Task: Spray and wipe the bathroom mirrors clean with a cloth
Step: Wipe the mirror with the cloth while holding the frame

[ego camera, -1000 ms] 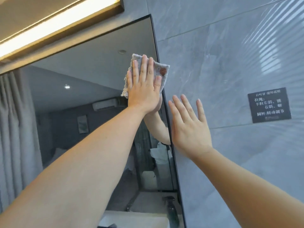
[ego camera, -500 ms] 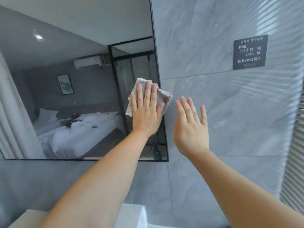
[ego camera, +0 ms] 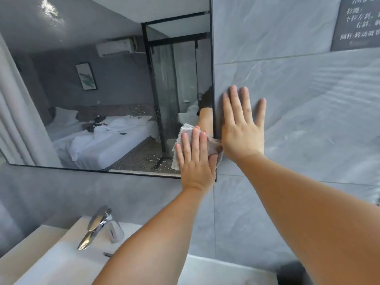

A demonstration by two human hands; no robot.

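Here the left hand (ego camera: 196, 161) lies flat and wide, fingers spread, and presses the cloth (ego camera: 181, 140) against the mirror (ego camera: 82, 79). It does not pinch the cloth; it just pushes on it. The cloth sits at the mirror's bottom right corner, partly over the mirror's thin black edge. The right hand (ego camera: 242, 128) holds nothing. It is open and flat on the tile wall (ego camera: 298, 99), just right of the mirror, to keep the person steady.

To wipe well, I think the hand should push evenly and sweep along the mirror's bottom edge, where wet drops still show.

The cloth looks soft, bumpy and grey-white. The mirror is smooth, flat and shiny. The wall is grey stone-like tile. Below the mirror are a shiny curved metal tap (ego camera: 96, 227) and a smooth white sink (ego camera: 51, 262).
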